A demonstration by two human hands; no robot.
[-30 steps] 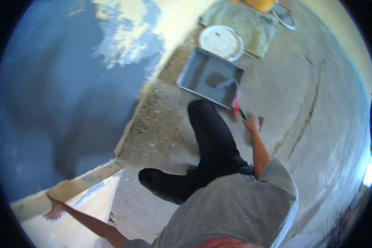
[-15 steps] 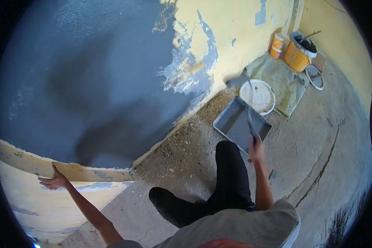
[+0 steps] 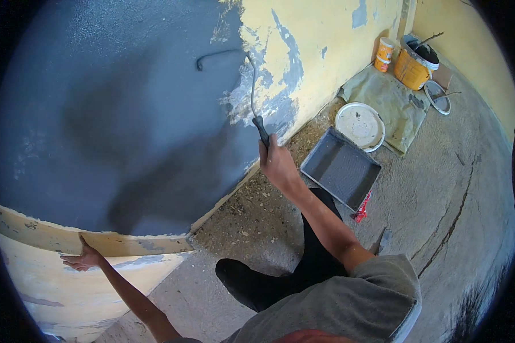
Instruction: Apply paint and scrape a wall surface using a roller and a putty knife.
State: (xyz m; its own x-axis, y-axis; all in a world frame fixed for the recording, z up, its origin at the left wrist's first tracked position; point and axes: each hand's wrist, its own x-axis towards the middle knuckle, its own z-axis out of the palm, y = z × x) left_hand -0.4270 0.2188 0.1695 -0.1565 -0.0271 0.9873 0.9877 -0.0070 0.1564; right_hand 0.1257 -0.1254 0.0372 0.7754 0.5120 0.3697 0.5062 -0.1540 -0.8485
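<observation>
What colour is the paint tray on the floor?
The paint tray is dark grey, the same as the painted wall; the head view shows it best.

Wall (image 3: 126,114) dark grey over yellow; tray (image 3: 340,167) grey; bucket (image 3: 412,67) orange.

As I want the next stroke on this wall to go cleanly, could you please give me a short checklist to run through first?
1. Grip: right hand closed around the roller handle. Ok.
2. Roller head against the wall: it lies on the grey painted area. Ok.
3. Support: left hand flat on the unpainted yellow strip, off the grey paint. Ok.
4. Paint tray within reach: on the floor just beside the right arm. Ok.
5. Paint load on the roller: cannot tell.
6. Footing: loose debris on the floor along the wall base. Not ok.
</observation>
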